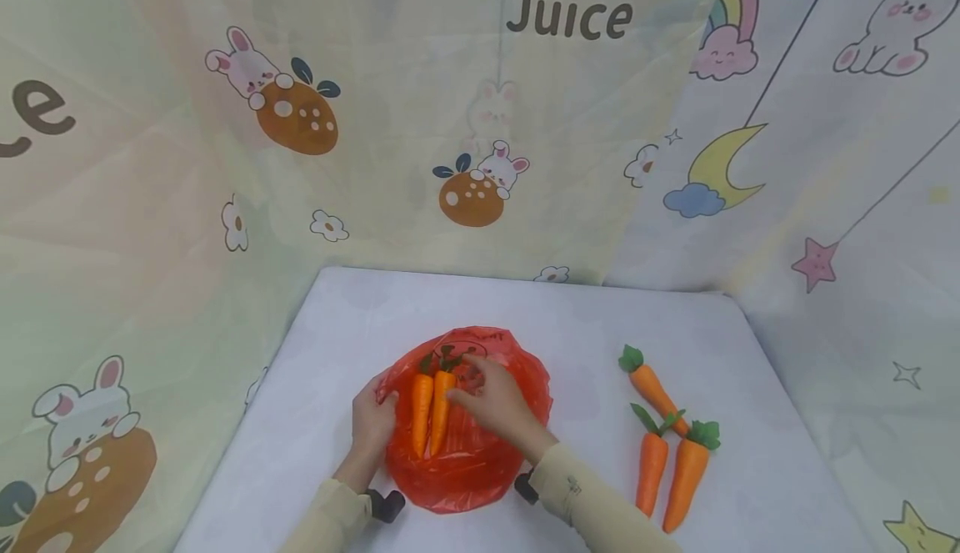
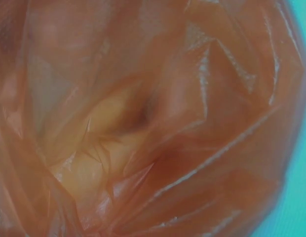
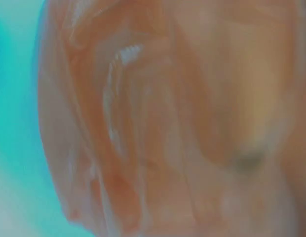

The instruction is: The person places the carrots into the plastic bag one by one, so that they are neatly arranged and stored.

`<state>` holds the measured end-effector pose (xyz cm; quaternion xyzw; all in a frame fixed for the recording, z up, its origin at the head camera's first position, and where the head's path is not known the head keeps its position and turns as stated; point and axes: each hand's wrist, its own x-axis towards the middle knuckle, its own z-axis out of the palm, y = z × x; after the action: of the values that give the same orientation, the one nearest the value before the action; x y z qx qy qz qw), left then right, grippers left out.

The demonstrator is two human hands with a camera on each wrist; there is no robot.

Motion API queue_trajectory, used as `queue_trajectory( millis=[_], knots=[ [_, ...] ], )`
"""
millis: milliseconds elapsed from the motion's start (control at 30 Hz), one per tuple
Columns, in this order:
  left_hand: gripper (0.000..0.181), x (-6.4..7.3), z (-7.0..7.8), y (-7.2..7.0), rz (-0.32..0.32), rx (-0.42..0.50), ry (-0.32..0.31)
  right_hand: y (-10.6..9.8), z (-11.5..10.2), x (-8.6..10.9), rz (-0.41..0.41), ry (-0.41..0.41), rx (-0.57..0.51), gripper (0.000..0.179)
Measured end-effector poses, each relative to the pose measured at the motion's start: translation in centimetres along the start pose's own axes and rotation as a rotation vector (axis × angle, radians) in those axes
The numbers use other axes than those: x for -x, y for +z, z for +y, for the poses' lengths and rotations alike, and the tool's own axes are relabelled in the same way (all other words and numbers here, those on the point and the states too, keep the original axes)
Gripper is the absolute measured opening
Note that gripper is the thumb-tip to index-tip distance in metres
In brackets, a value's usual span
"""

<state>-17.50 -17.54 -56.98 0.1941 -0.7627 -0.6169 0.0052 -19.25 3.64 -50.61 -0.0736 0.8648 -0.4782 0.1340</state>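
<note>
A red plastic bag (image 1: pixel 480 470) lies spread on the table, with two orange carrots (image 1: pixel 422 411) with green tops side by side on it. My left hand (image 1: pixel 372 419) grips the bag's left edge, thumb on the near side. Over the bag's right half, my right hand (image 1: pixel 491 394) has thumb and forefinger spread apart, fingertips right beside the right-hand carrot (image 1: pixel 441 411) and its leaves. Creased bag plastic (image 2: pixel 227 148) fills most of the left wrist view, with pale yellow-orange shapes blurred behind it. The right wrist view also shows bag plastic (image 3: pixel 133 123), close and blurred.
Right of the bag, three more carrots lie on the white table (image 1: pixel 585 328): one farther back (image 1: pixel 654 388), one at the near left (image 1: pixel 651 470) and one at the near right (image 1: pixel 685 482). Cartoon-printed cloth (image 1: pixel 405 203) hangs behind and beside the table.
</note>
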Motion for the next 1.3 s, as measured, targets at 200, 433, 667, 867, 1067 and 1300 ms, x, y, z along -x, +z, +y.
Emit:
queue_trajectory(
  millis=[200,433,667,867,1067,1300],
  knots=[
    [0.044,0.1,0.2,0.1,0.006,-0.008,-0.014,-2.6,-1.4,1.6,0.111,-0.114,0.160,0.074],
    [0.046,0.0,0.2,0.0,0.020,-0.031,-0.001,-6.2,-1.3,2.5,0.326,-0.312,0.504,0.083],
    [0.045,0.2,0.2,-0.1,0.014,-0.017,-0.001,-11.7,2.0,2.7,0.465,-0.396,0.783,0.102],
    [0.046,0.2,0.0,-0.1,0.003,-0.011,0.001,-16.2,5.7,2.7,0.483,-0.346,0.841,0.110],
    [0.046,0.3,0.1,0.0,0.007,-0.008,-0.006,-19.0,8.9,2.9,0.477,-0.279,0.851,0.111],
    [0.046,0.4,0.1,0.0,0.004,-0.003,-0.016,-21.0,12.1,2.6,0.393,-0.082,0.728,0.115]
  ],
)
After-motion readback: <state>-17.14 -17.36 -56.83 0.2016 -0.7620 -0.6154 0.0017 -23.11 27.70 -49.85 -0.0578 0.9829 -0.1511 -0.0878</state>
